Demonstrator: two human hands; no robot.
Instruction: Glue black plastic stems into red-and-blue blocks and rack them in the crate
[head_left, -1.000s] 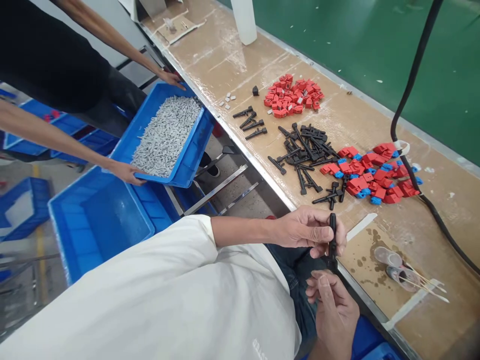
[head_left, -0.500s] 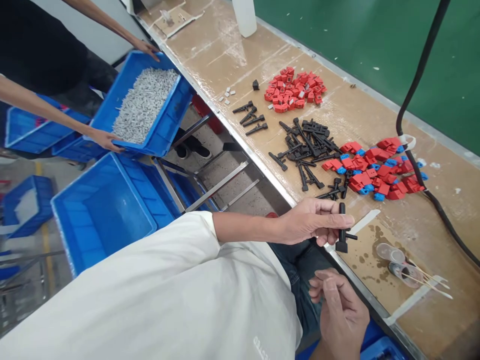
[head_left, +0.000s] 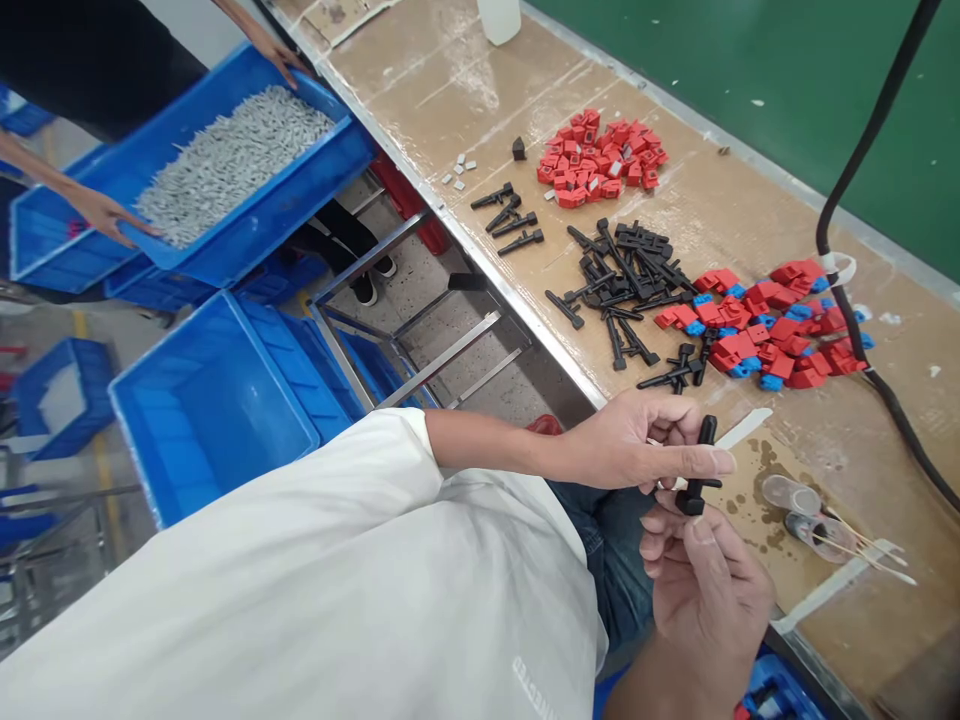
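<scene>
My left hand pinches a black hammer-shaped plastic piece between thumb and fingers, its square head pointing down toward me. Just below that head, my right hand has its fingers curled and thumb pressed in; whatever they hold is hidden, and I cannot tell whether they grip the head. A heap of matching black pieces lies on the table beyond, with several set in a row farther off.
Red blocks and red-and-blue parts lie on the table, crossed by a black cable. Small cups hold sticks. At left, a person's hands grip a blue crate of grey parts beside another blue crate.
My right hand has risen to the head of the black piece, which now tilts slightly. The person has moved the crate of grey parts left and lowered its angle.
</scene>
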